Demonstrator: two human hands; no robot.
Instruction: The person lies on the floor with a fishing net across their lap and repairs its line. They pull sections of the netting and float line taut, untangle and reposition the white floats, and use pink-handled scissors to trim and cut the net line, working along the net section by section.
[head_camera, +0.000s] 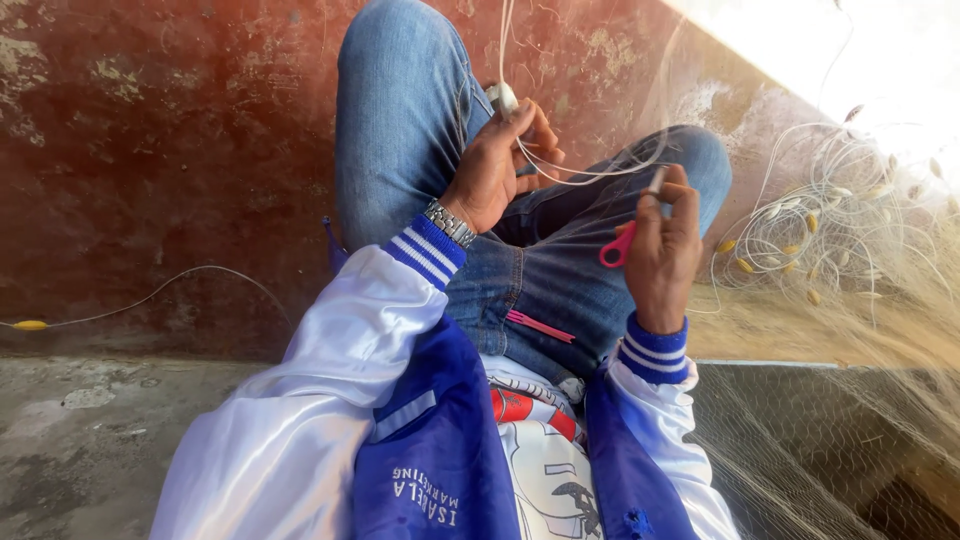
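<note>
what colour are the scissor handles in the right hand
Pink, seen in the head view: the scissors sit in the right hand.

Left hand (497, 165): back faces the camera, so palm and fingertip grip are hidden. The small pale object (503, 98) at its fingertips is too blurred to identify.

Right hand (662, 245): fingers curl away, grip hidden. Pink scissors (618, 246) show only a handle loop; blades are behind the hand. The thin grey piece (657, 181) above the fingers is too small to tell.

White line (590, 176) between the hands blurs and fades against the jeans (400, 110); can't tell where it ends.

Net pile (850, 215) at right is overexposed at the top and cut off by the right edge; its small floats are unclear.

Jacket (330, 400) is cut off at the bottom edge.

Yellow float (30, 325) sits at the left edge; its line runs out of frame.
</note>
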